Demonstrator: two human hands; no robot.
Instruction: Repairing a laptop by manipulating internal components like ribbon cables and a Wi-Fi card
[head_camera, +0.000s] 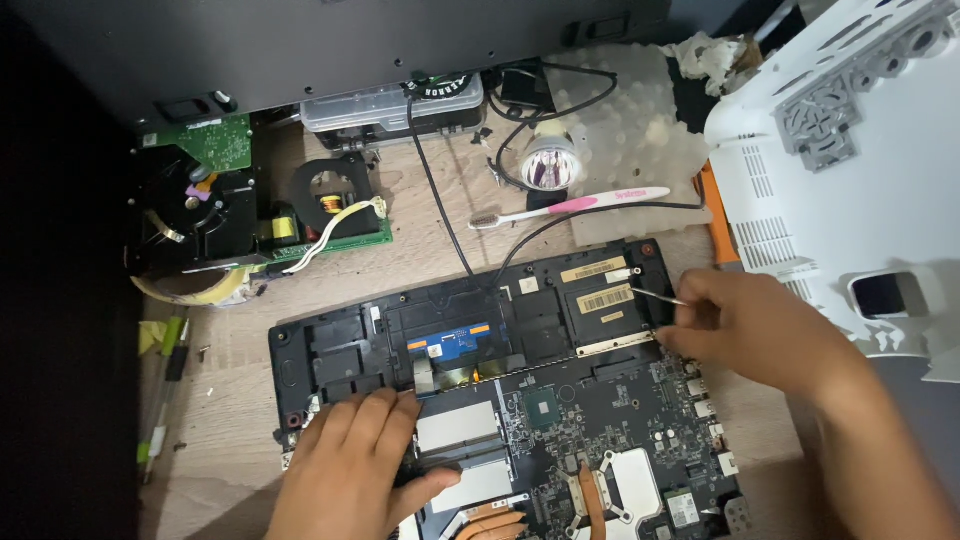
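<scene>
Left hand (355, 470) lies flat, fingers spread and extended, pressing on the opened laptop chassis (500, 390) at its lower left, thumb beside a silver shield plate (457, 425). It grips nothing. Right hand (745, 335) is closed in a pinch on a thin metal tool (658, 296), the tip touching a screw point near the chassis's upper right corner. The chassis sits centred on the wooden desk (235, 400). Its lower edge is cut off by the frame; the left palm hides the board beneath it.
</scene>
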